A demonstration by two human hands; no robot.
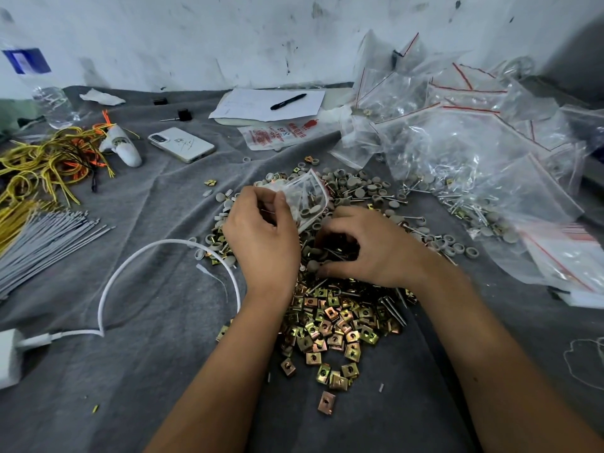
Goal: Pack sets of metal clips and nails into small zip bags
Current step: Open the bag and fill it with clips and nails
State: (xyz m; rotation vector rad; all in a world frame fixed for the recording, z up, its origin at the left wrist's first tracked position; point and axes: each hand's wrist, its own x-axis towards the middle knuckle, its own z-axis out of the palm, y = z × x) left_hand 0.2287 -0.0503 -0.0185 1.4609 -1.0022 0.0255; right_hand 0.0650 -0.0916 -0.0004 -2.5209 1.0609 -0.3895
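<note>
The left hand [261, 237] pinches a small zip bag [305, 199] above the pile of metal clips [330, 325] while the right hand [369, 250] curls its fingers into the nails [392, 308], apparently gathering the next set to drop in

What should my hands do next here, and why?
Probably lift the right hand with what it gathers from the pile and drop it into the bag. The left hand pinches the bag just above the pile, and it already holds a few pieces, so it looks only part filled.
</note>
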